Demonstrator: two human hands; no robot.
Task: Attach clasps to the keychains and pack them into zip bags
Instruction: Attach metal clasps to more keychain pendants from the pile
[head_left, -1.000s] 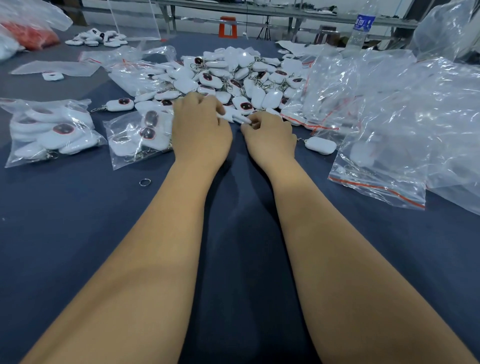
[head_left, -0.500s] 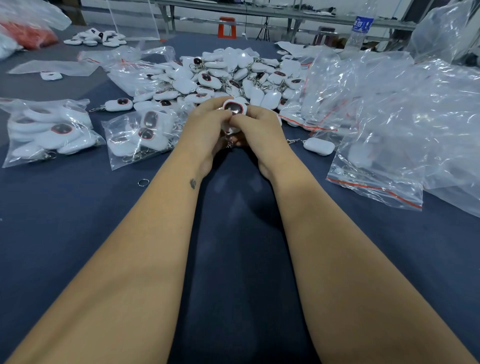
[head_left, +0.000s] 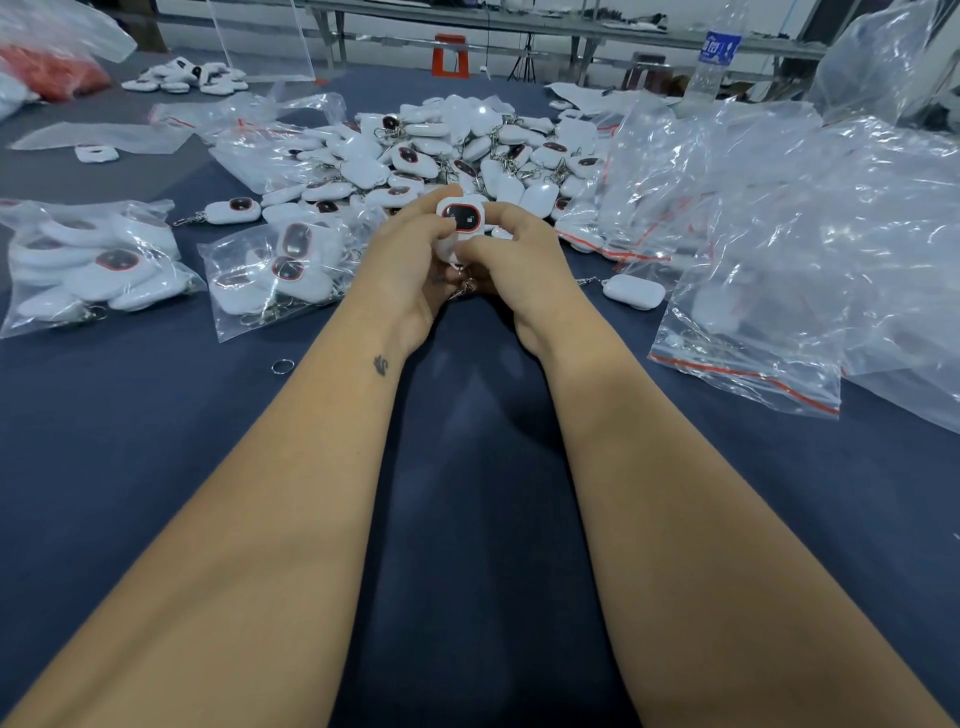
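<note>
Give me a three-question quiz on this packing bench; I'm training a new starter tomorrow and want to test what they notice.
1. True or false: both hands grip the same white keychain.
2. The loose metal ring on the table lies: A) inside a zip bag, B) on the bare cloth beside the left forearm, C) on the keychain pile.
3. Fill in: the filled zip bag nearest the left hand lies to that hand's ____ side.

Key:
1. True; the left hand and right hand both curl round it, above the table.
2. B.
3. Left; the heap of empty bags lies on the right.
</note>
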